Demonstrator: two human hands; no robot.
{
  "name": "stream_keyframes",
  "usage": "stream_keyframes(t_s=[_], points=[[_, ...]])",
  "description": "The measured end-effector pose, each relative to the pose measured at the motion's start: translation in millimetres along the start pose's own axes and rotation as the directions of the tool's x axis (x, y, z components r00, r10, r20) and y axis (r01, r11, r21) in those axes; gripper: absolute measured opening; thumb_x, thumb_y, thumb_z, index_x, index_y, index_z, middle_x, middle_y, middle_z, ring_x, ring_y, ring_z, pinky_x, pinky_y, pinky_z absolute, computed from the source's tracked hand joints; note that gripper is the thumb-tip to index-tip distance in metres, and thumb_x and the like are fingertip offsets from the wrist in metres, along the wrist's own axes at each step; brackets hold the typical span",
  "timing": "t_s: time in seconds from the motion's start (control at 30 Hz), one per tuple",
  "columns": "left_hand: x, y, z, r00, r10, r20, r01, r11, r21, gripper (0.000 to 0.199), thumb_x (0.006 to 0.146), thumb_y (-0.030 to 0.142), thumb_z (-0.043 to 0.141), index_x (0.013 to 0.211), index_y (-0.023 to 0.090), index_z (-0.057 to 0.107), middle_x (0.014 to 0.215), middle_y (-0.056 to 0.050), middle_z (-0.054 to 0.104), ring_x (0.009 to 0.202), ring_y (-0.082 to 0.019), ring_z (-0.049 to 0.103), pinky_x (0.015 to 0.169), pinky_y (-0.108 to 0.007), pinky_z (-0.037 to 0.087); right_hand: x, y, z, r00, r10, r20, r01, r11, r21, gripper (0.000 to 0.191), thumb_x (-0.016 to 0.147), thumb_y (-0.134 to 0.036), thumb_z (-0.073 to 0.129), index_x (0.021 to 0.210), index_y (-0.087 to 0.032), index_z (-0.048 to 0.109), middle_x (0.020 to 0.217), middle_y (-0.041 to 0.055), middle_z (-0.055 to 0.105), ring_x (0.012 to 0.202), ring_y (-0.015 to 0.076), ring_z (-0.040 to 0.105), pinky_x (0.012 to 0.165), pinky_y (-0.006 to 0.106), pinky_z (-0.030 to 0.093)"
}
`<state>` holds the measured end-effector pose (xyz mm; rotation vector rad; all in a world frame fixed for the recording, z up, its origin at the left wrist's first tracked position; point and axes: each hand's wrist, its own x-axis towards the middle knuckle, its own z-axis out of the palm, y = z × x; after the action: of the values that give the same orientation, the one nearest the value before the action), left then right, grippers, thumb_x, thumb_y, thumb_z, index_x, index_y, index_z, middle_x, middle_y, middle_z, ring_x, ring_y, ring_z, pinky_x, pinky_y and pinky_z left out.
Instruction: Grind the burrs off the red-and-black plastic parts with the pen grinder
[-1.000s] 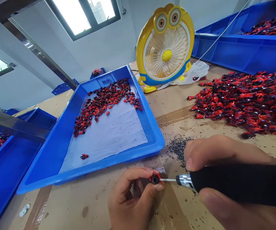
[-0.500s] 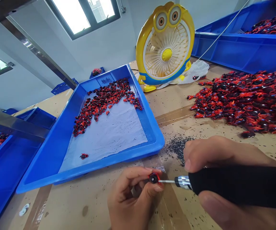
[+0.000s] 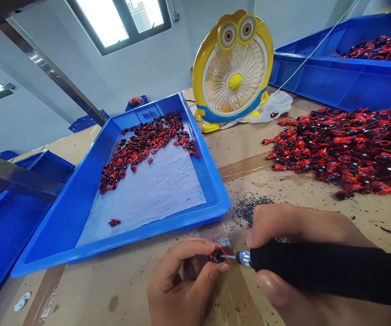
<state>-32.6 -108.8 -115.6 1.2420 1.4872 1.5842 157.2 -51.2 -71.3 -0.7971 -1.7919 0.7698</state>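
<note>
Between the thumb and fingers of my left hand (image 3: 182, 276) is pinched a small red-and-black plastic part (image 3: 216, 255), its round dark end turned toward me. My right hand (image 3: 293, 235) is wrapped round a thick black rotary tool (image 3: 317, 271) with a silver collar. The tool's thin metal bit (image 3: 228, 256) points left and meets the part's dark end. Just beyond my hands lies a patch of black shavings (image 3: 251, 210) on the brown tabletop (image 3: 121, 285).
A blue tray (image 3: 212, 199) lined with white paper holds several similar parts (image 3: 144, 145). A large pile of parts (image 3: 351, 149) lies at the right before a blue bin (image 3: 334, 83). A yellow fan (image 3: 235, 82) stands behind. Metal posts (image 3: 53, 72) cross the left.
My right hand has moved the rotary tool left, and the bit now reaches onto the part's dark end rather than its edge. The part is tilted slightly in my left hand.
</note>
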Motion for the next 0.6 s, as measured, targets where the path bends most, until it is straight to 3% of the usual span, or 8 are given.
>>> stream_keyframes(t_s=[0.23,0.43,0.6], points=[[0.8,-2.2,-0.1,0.999,0.052,0.004,-0.052,0.992,0.115,0.021,0.075,0.017,0.093,0.086,0.033,0.085,0.077,0.008,0.08,0.07,-0.009,0.071,0.07,-0.014,0.058,0.4,1.3,8.8,0.999,-0.045,-0.006,0.044,0.991,-0.125,0.016,0.082,-0.019,0.068,0.09,-0.028,0.058,0.063,-0.0137,0.057,0.047,0.0009,0.049,0.044,0.015,0.035],[2.1,1.6,2.1,1.0,0.009,0.001,-0.009,0.992,0.126,0.022,0.074,0.016,0.092,0.086,0.033,0.086,0.075,0.009,0.08,0.066,-0.009,0.07,0.069,-0.014,0.058,-0.4,3.5,13.3,0.999,-0.006,-0.035,0.004,0.998,-0.063,0.012,0.083,-0.02,0.066,0.089,-0.028,0.059,0.062,-0.0121,0.055,0.048,0.0036,0.046,0.048,0.017,0.038],[1.3,0.9,1.5,1.0,-0.018,-0.008,0.018,0.997,0.081,0.025,0.072,0.014,0.092,0.084,0.034,0.086,0.075,0.009,0.08,0.07,-0.009,0.072,0.071,-0.015,0.059,4.7,3.3,3.7,0.997,-0.012,0.081,0.019,0.996,-0.082,0.018,0.083,-0.016,0.069,0.093,-0.028,0.059,0.063,-0.0141,0.06,0.047,0.0008,0.051,0.046,0.011,0.04]])
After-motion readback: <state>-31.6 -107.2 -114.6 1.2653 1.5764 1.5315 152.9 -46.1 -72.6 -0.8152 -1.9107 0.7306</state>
